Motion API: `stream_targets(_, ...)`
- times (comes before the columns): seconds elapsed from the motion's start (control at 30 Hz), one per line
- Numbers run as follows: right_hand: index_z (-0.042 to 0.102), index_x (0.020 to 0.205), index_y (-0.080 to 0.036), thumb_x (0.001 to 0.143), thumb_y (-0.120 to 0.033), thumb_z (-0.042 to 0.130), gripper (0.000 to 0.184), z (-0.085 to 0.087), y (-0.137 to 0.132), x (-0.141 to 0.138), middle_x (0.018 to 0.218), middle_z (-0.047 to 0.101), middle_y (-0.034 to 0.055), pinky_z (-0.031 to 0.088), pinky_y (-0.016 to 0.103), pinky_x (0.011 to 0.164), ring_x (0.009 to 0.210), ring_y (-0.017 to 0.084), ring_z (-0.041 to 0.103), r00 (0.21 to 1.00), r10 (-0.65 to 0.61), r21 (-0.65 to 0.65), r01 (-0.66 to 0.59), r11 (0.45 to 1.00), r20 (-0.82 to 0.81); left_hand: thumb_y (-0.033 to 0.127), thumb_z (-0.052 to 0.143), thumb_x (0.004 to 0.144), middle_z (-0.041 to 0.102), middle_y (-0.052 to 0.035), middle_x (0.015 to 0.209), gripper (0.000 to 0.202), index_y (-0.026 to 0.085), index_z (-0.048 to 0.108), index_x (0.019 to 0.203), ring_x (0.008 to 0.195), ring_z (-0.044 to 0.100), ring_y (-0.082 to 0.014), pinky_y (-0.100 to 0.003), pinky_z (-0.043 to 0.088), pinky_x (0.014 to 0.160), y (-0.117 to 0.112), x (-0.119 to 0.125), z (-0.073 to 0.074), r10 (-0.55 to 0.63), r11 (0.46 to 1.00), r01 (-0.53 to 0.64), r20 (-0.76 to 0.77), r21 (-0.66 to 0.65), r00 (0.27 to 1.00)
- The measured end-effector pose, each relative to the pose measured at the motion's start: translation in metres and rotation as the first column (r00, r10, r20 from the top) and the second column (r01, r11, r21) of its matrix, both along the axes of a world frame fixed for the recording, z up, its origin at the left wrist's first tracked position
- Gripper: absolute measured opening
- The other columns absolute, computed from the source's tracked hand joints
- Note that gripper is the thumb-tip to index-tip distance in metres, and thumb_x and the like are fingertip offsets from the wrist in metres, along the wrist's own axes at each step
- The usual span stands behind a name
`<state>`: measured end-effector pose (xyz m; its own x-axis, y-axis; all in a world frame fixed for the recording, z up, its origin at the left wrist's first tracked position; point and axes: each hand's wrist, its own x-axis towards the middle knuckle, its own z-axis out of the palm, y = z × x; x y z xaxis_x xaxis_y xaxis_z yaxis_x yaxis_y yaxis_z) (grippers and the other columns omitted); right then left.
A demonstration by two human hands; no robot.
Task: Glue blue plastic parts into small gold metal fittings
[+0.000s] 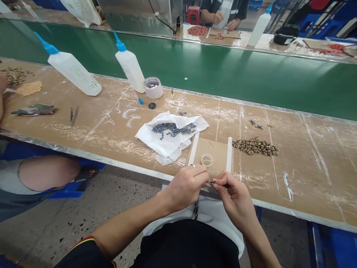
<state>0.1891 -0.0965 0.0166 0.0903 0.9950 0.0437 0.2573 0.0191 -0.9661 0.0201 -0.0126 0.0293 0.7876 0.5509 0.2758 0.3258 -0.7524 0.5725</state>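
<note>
My left hand (188, 186) and my right hand (232, 193) meet over the near edge of the table. Their fingertips pinch a tiny dark piece (211, 183) with some blue on it, too small to name exactly. Just beyond my fingers, a small round ring-shaped dish (207, 160) with a thin wire-like loop in it sits on a cardboard sheet (217, 149). Left of that, a white cloth (150, 139) carries a heap of small blue pieces (174, 129). To the right lies a pile of brown and cream pieces (255, 146).
Two white bottles with blue nozzles, one (75, 74) further left than the other (130, 69), stand near a tape roll (153, 88). Tweezers (74, 116) lie at left. A green belt (223, 72) runs behind. Another person's hands (223, 20) work across it; someone's knee (50, 173) is at left.
</note>
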Motion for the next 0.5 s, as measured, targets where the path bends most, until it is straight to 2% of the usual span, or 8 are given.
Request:
stream_targets(0.13,0.05,0.077,-0.021,0.097,-0.022,0.05,0.02,0.001,-0.001,0.0,0.073,0.05,-0.0012,0.038,0.027,0.062,0.067,0.014,0.049,0.992,0.023,0.006,-0.024,1.0,0.122,0.004,0.044,0.088,0.056,-0.0025,0.076,0.021,0.016,0.055,0.075,0.07,0.052,-0.0161,-0.028,0.039,0.062,0.002,0.001,0.006,-0.046,0.998,0.051,-0.128,0.031,0.991)
stream_targets(0.23,0.049,0.076,-0.021,0.098,-0.021,0.048,0.021,-0.004,-0.004,-0.004,0.073,0.049,-0.0013,0.036,0.028,0.062,0.066,0.014,0.048,0.985,0.026,-0.003,-0.026,1.0,0.169,0.001,0.045,0.083,0.055,-0.0022,0.075,0.02,0.016,0.053,0.073,0.07,0.051,-0.016,-0.027,0.037,0.06,0.0,0.001,0.006,-0.052,0.999,0.052,-0.165,-0.003,0.985)
stream_targets(0.37,0.049,0.075,-0.021,0.098,-0.024,0.049,0.022,-0.012,-0.006,-0.012,0.072,0.047,-0.0014,0.037,0.027,0.061,0.066,0.014,0.047,0.998,-0.002,-0.021,0.004,1.0,0.062,0.005,0.048,0.087,0.054,-0.001,0.073,0.018,0.016,0.054,0.073,0.064,0.05,-0.0141,-0.026,0.037,0.058,-0.002,-0.003,0.003,-0.025,0.995,0.012,-0.126,-0.103,0.992)
stream_targets(0.5,0.055,0.081,-0.022,0.096,-0.028,0.056,0.017,-0.013,-0.006,-0.011,0.078,0.053,0.0,0.046,0.027,0.064,0.072,0.015,0.054,0.992,-0.021,-0.081,0.011,0.997,-0.125,0.011,0.05,0.092,0.056,-0.0009,0.074,0.018,0.016,0.06,0.078,0.065,0.053,-0.0136,-0.025,0.039,0.06,0.0,-0.007,0.004,0.004,0.981,-0.015,-0.06,-0.191,0.998)
